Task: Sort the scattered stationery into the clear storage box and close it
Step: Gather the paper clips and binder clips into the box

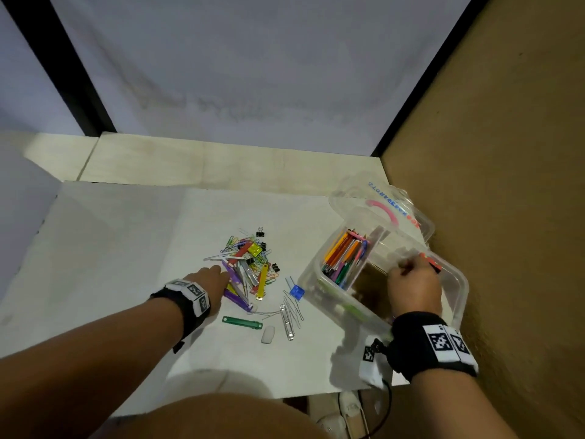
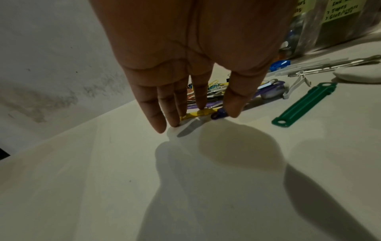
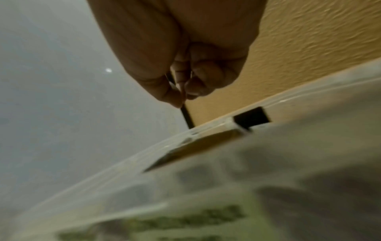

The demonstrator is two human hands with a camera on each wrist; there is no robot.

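A pile of stationery (image 1: 250,264) of paper clips, binder clips and coloured fastener strips lies mid-table. My left hand (image 1: 221,274) reaches its near edge with straight fingers (image 2: 195,117). The fingertips touch a yellow strip (image 2: 198,114) and a purple strip (image 2: 219,114). The clear storage box (image 1: 463,286) stands at the right with its lid (image 1: 411,213) tipped open behind, and pens (image 1: 345,258) fill its left compartment. My right hand (image 1: 411,274) hovers over the box's right side with fingers curled. Thumb and finger pinch a small dark item (image 3: 170,79).
A green fastener (image 1: 242,322), a white eraser (image 1: 268,334), a metal fastener (image 1: 286,324) and a blue sharpener (image 1: 296,291) lie apart from the pile. A brown wall (image 1: 506,185) stands close behind the box. Cables (image 1: 348,413) hang below the front edge.
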